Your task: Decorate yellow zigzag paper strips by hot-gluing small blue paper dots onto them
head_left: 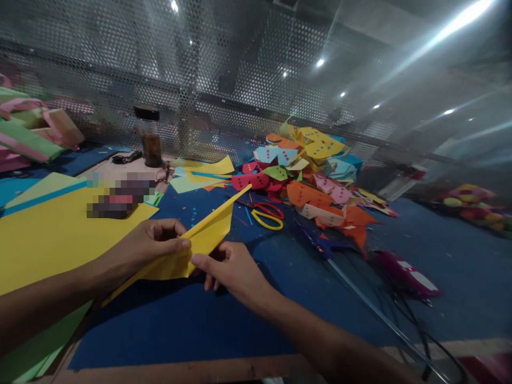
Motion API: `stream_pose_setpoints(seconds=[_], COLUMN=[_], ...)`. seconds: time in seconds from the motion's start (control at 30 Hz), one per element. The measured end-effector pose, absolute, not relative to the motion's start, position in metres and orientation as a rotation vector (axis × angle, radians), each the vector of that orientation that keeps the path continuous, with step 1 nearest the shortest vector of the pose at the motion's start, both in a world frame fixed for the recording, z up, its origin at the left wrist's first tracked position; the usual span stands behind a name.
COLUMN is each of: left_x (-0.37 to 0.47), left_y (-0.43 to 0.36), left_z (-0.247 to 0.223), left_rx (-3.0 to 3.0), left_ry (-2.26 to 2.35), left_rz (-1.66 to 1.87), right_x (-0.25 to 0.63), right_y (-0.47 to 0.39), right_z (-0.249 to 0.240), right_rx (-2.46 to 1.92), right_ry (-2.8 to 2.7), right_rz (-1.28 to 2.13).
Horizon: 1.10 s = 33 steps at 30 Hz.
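Observation:
A folded piece of yellow paper [208,229] is held between both hands above the blue table surface [192,330]. My left hand [154,248] pinches its upper folded edge between thumb and fingers. Lower on the right, my right hand [232,266] grips the paper's bottom edge, thumb in front and the other fingers partly hidden behind. The paper is long, pointed at both ends and tilted up to the right. Just beyond its upper tip lie scissors [268,218] with red and yellow handles.
Cut and folded coloured papers [320,165] are heaped at the back. Large yellow sheets [48,234] lie left. A glue gun [320,242] with a clear glue stick and a purple device [408,274] with cables are right. A lidded jar [151,141] stands by the perforated metal panel [224,64].

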<state>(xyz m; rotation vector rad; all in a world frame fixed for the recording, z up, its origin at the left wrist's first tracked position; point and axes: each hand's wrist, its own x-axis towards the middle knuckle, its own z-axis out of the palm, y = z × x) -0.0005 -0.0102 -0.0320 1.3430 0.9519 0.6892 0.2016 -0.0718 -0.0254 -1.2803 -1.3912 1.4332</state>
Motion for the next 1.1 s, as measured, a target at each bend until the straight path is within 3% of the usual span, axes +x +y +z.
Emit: stream_pose_setpoints(seconds=[1.1], left_x=[-0.0009], left_y=[-0.0103], left_z=[-0.0368], left_rx=[1.331], left_ry=[0.930], left_rz=[0.682], right_x=[0.2014], right_y=[-0.0704], right_z=[-0.0329], right_rx=[-1.384], right_ry=[-1.474], right_rz=[1.370])
